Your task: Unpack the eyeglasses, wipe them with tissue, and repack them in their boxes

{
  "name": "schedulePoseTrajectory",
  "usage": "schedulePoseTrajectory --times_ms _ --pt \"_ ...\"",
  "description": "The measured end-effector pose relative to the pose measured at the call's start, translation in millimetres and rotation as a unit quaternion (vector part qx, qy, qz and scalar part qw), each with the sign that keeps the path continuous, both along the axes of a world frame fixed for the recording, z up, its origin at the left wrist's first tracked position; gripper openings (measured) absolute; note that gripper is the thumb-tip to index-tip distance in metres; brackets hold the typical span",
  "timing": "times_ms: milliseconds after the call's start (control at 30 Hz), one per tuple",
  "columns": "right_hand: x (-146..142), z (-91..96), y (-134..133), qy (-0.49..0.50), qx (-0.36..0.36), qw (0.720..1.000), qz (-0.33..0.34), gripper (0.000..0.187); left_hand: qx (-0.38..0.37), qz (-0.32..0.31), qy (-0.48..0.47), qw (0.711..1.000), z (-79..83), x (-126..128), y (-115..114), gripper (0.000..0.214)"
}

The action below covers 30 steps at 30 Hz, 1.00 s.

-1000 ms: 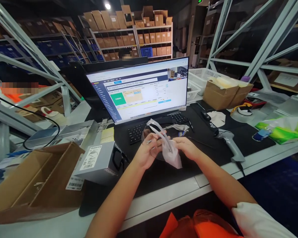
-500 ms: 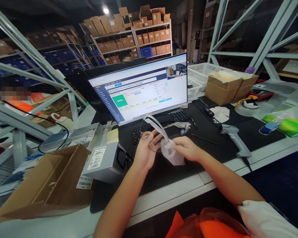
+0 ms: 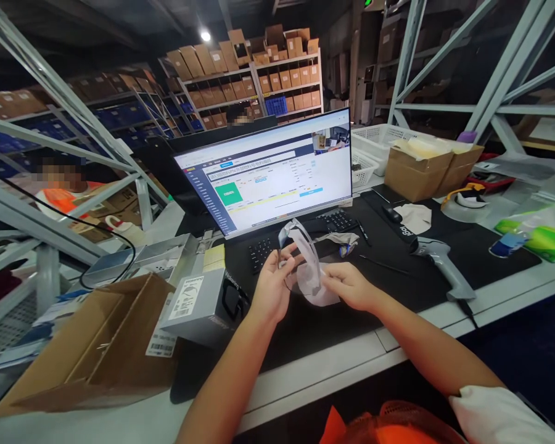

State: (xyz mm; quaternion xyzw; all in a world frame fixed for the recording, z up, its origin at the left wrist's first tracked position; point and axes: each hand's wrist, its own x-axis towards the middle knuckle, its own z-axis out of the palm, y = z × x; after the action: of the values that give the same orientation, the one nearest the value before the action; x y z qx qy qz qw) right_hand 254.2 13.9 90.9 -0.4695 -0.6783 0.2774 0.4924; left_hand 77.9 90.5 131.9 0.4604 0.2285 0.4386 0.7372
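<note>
Over the black desk mat, my left hand [image 3: 272, 285] is closed around one end of a thin, dark, looped item [image 3: 284, 234], which looks like a neckband headset but is largely covered. A whitish, translucent wrapping [image 3: 311, 282] curves along it and hangs between my hands. My right hand [image 3: 351, 286] pinches the wrapping's right side between thumb and fingers. Left of my left hand lies a grey product box [image 3: 203, 308] with a white label and a dark printed picture on its side.
An open cardboard carton [image 3: 92, 345] stands at the left. Ahead is a lit monitor [image 3: 268, 179] with a keyboard [image 3: 335, 220] below it. A barcode scanner [image 3: 444, 265], a mouse [image 3: 391, 214] and a green packet [image 3: 546, 228] lie to the right. A person [image 3: 60, 191] is beyond the frame.
The white wrapping's lower part has shifted and bunched between my hands, and the curved strip stands more upright. Both hands keep their hold. The view has tilted slightly upward.
</note>
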Motion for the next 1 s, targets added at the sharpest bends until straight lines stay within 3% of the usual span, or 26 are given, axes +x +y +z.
schedulePoseTrajectory --times_ms 133,433,600,767,867,1000 --pt "-5 0.5 -3 0.004 -0.001 1.000 0.007 0.043 -0.013 0.001 -0.018 1.000 -3.2 4 0 0.032" --pt "-12 -5.3 -3 0.061 -0.008 0.997 -0.044 0.041 0.122 0.071 -0.005 0.990 -13.4 3 -5 0.023" --pt "-13 -7.2 -4 0.046 0.004 0.997 -0.054 0.038 0.103 0.023 -0.025 0.994 -17.3 5 -4 0.021" --pt "-9 -6.9 -2 0.116 -0.002 0.986 -0.119 0.040 0.178 -0.015 0.068 0.982 -7.0 -2 0 0.018" --pt "-7 -7.3 0 0.141 -0.009 0.985 -0.100 0.042 0.218 -0.022 0.073 0.973 -1.3 -6 0 0.022" --pt "-9 -3.4 -2 0.132 -0.001 0.990 -0.059 0.041 0.232 -0.052 0.071 0.969 -1.8 -9 3 0.012"
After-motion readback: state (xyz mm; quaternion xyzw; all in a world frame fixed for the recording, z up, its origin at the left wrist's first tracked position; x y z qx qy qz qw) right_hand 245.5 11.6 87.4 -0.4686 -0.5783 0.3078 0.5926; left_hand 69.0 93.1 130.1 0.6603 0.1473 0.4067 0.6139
